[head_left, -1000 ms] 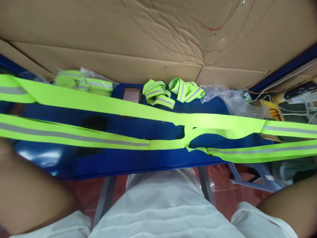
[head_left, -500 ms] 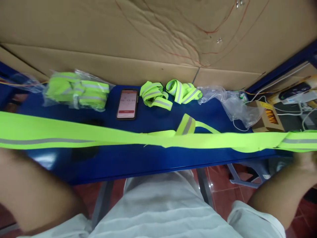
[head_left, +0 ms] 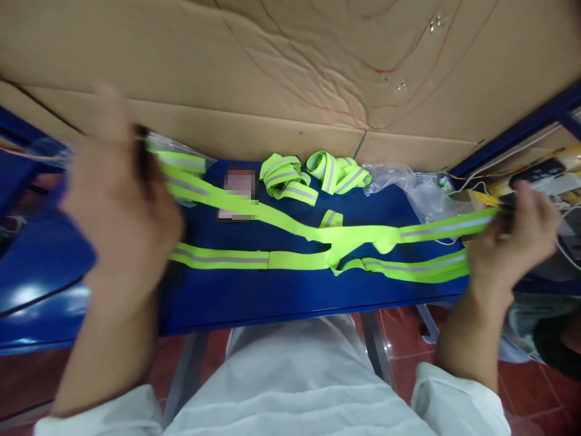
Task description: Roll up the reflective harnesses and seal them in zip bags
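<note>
A neon-yellow reflective strap vest (head_left: 299,260) with grey stripes stretches sideways above the blue tabletop, its bands joining near the middle. My left hand (head_left: 122,206), smeared by motion, has the bands' left ends at its fingers, with an upper and a lower band leading off it. My right hand (head_left: 512,242) is closed around the right ends, where two bands also spread apart. Small dark pieces show at both hands, but I cannot make out what they are. A short striped tab (head_left: 332,219) sticks up behind the middle of the vest.
Two more rolled reflective straps, a left roll (head_left: 285,178) and a right roll (head_left: 336,172), lie at the back of the table (head_left: 281,297). Beside them are a phone (head_left: 233,215) and a clear plastic bag (head_left: 422,194). A bagged bundle (head_left: 181,160) is partly behind my left hand. Cardboard (head_left: 181,72) lines the back.
My hands have come inward and up into view from the side edges. The single taut line of strap has spread into separate upper and lower bands.
</note>
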{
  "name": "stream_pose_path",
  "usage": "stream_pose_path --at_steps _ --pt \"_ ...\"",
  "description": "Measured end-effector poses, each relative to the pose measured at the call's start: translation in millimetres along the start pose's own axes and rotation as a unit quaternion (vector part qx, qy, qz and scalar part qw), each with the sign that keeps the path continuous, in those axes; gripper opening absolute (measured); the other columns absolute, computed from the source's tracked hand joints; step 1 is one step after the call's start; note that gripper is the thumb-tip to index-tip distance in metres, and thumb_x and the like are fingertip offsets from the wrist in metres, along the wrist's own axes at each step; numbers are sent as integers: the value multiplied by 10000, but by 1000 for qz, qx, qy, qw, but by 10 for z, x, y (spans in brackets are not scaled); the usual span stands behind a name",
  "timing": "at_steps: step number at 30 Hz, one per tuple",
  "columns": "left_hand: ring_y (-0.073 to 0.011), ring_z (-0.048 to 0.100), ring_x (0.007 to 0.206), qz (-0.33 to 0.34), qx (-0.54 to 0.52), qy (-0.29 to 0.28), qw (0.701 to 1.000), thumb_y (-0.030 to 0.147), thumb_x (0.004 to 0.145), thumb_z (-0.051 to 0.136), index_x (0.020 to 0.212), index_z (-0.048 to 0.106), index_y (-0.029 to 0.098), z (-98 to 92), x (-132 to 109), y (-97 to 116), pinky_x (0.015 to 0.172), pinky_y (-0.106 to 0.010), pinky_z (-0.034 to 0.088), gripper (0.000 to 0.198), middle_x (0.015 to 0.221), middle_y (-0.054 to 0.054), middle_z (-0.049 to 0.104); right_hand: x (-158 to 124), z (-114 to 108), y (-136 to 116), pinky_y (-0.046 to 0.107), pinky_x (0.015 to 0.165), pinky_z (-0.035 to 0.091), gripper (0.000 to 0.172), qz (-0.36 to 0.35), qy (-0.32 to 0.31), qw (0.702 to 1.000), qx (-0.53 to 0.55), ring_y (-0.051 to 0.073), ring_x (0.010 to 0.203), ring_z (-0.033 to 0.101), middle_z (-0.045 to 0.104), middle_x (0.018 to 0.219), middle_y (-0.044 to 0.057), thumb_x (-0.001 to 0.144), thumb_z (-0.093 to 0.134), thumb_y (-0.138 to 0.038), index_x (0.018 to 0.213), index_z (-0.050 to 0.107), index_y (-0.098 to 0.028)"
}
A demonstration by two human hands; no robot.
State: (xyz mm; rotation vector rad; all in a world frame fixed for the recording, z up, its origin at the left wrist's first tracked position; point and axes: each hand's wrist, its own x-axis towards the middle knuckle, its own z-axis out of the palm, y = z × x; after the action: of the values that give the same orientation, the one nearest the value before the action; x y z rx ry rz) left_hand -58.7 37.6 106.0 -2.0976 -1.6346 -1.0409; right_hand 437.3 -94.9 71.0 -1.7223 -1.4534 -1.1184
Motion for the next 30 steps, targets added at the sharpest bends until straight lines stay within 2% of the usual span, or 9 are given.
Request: stream_pose_path --at_steps 1,3,5,7,10,14,21,25,30 --pt "-332 551 1320 15 37 -90 995 265 1066 372 1672 212 276 57 -30 108 1082 -549 522 627 1471 -142 551 44 45 -301 489 941 554 513 -28 -44 999 4 356 1219 667 664 1276 303 931 580 -184 1424 650 -63" --pt "-338 602 1200 87 77 -196 974 223 1034 394 1682 186 280 185 -119 388 960 -499 578 683 1431 -173 551 117 110 -930 520 1017 517 569 -43 -140 989 3 370 1304 584 592 1395 291 940 521 -143 1502 573 -75" --pt "-373 625 1112 140 101 -246 954 222 993 480 1676 219 238 316 -235 661 865 -491 585 732 1319 -205 584 143 150 -1503 576 1016 493 576 -67 -237 968 46 384 1257 575 524 1490 269 982 462 -139 1556 507 -111" --pt "-376 635 1060 159 98 -272 944 233 974 524 1673 222 199 425 -356 841 808 -463 582 761 1254 -212 596 108 182 -1940 563 981 510 601 -109 -303 943 90 362 1164 598 548 1488 219 992 430 -122 1591 456 -152" --pt "-361 640 1035 162 77 -296 938 229 964 537 1666 231 170 515 -505 919 778 -430 574 769 1234 -207 600 -23 245 -2300 526 952 537 623 -161 -346 913 146 340 1096 595 558 1486 197 992 396 -104 1614 406 -128" --pt "-349 641 1030 150 70 -311 936 216 961 526 1656 250 136 533 -584 884 771 -413 568 752 1232 -205 606 -184 304 -2416 487 953 577 603 -150 -366 900 184 333 1125 591 566 1468 198 999 353 -96 1597 428 -99" --pt "-354 633 1049 135 55 -300 943 190 957 498 1634 273 57 575 -600 878 788 -420 566 726 1219 -223 610 -219 285 -2393 514 1047 564 594 -119 -335 911 208 325 1191 597 575 1430 190 1013 364 -127 1602 431 -138" --pt "-353 638 1057 147 23 -301 942 191 962 483 1631 262 38 607 -671 895 853 -446 566 721 1292 -235 593 -261 292 -2410 539 1028 567 598 -119 -338 911 205 346 1187 597 557 1447 213 1001 370 -114 1596 433 -112" --pt "-405 546 1287 177 -95 -268 942 175 945 490 1623 210 -8 677 -799 922 1023 -519 503 756 1463 -304 497 -331 288 -2480 539 1046 557 618 -112 -349 906 214 365 1262 573 526 1474 247 1008 379 -110 1626 363 -81"
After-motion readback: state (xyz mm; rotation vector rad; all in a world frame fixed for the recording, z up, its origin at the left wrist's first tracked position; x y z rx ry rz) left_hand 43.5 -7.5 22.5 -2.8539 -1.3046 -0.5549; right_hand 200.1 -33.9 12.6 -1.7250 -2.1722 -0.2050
